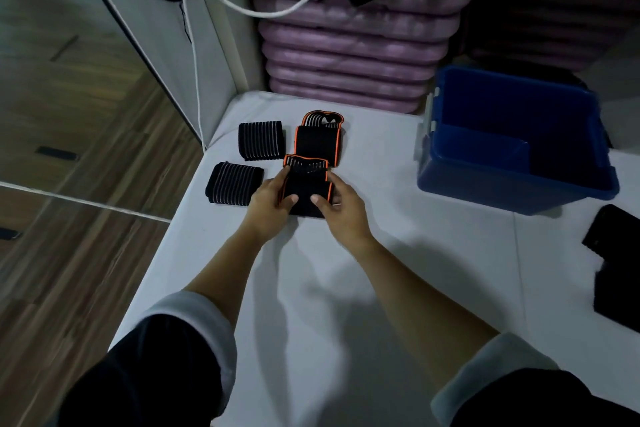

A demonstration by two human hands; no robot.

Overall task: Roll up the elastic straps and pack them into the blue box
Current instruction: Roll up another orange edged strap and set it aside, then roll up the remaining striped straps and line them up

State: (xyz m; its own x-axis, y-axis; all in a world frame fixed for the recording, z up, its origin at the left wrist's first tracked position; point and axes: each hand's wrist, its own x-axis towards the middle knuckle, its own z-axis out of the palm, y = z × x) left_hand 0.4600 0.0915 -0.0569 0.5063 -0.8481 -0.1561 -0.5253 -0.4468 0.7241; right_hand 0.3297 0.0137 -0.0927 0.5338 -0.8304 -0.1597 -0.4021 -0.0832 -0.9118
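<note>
- The left hand (268, 204) and right hand (341, 208) both grip 1 folded black strap with orange edging, the near orange strap (306, 180). It lies on the white table (381, 288), in front of the person and left of the table's middle.
- Each hand takes 1 side of this strap. The thumbs press down on its near end and the fingers curl along its left and right edges.
- Its long axis runs straight away from the person. The orange-rimmed, ribbed end points toward the far edge of the table, and the plain black end lies under the thumbs.
- That far end touches or slightly overlaps the far orange strap (318, 142), which lies just beyond it on the same line, its ribbed end also pointing away.
- 2 black straps with pale stripes lie to the left, apart from the hands. The far striped strap (261, 140) sits beside the far orange one, and the near striped strap (233, 184) is just left of the left hand. The stripes on both run roughly away from the person.
- The blue box (512, 184) stands on the table well to the right, its open top up and none of the 4 straps in it.
- Dark flat items (616, 270) lie at the right edge of the table.
- A stack of purple mats (349, 55) stands behind the table, and a white cable (194, 62) hangs at the left.
</note>
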